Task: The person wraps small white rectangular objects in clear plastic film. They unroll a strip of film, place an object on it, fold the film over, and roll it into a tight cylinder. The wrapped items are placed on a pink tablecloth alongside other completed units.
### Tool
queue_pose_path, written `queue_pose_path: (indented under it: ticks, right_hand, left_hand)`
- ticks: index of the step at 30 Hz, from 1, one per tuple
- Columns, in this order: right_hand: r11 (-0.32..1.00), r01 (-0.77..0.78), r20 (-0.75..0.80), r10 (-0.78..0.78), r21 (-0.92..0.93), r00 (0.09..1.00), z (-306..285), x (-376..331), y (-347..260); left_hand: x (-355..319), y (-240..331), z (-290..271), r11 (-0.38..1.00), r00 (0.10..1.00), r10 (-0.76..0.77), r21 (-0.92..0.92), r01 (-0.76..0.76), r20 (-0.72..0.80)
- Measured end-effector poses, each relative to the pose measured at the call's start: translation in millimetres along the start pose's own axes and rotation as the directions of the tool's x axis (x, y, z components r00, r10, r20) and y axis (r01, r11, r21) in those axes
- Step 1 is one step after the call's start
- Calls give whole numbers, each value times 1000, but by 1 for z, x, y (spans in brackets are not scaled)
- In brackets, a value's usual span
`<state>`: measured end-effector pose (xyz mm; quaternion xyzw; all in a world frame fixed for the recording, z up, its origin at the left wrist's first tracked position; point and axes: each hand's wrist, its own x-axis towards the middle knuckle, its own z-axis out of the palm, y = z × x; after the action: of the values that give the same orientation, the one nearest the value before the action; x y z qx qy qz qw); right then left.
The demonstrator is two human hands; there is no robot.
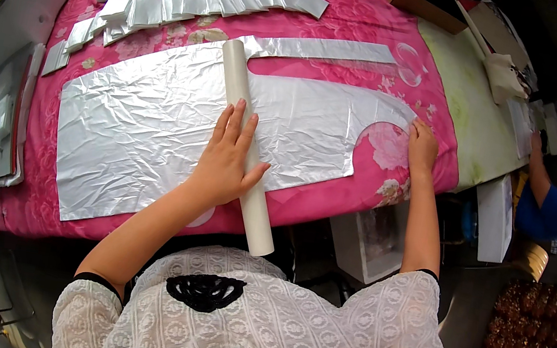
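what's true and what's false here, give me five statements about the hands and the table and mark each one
1. The left hand lies on a long pale tube. True.
2. The right hand is on the tube too. False: it is at the right edge of the shiny silvery sheet.
3. The tube lies across the sheet, its near end reaching past the table's front edge. True.
4. The row of small white folded pieces lies between the person and the sheet. False: it lies on the far side of the sheet.
5. The cloth under the sheet is plain blue. False: it is pink with a flower pattern.
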<state>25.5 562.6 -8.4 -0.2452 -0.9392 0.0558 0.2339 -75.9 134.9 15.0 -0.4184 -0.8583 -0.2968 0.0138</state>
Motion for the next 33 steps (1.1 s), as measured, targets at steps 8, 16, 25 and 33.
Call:
queue_pose_path:
  ticks: [8,16,25,33]
  right_hand:
    - [990,139,-150,-138,-5,979,-25,2,-52]
    - [668,-194,343,-98,718,934,-62,-36,-185]
    - [420,-155,395,-579,894,713,-68,-90,-288]
    - [620,66,269,-430,782,862,-56,-106,-301]
  left_hand:
    - [2,1,2,1000,1000,17,9,-16,-18]
    - [1,28,-13,740,990,-136,-667,86,-23]
    - [-31,-2,-41,-97,774,-432,-877,471,463]
    - [-36,-13,-42,63,749,-432,-812,580,502]
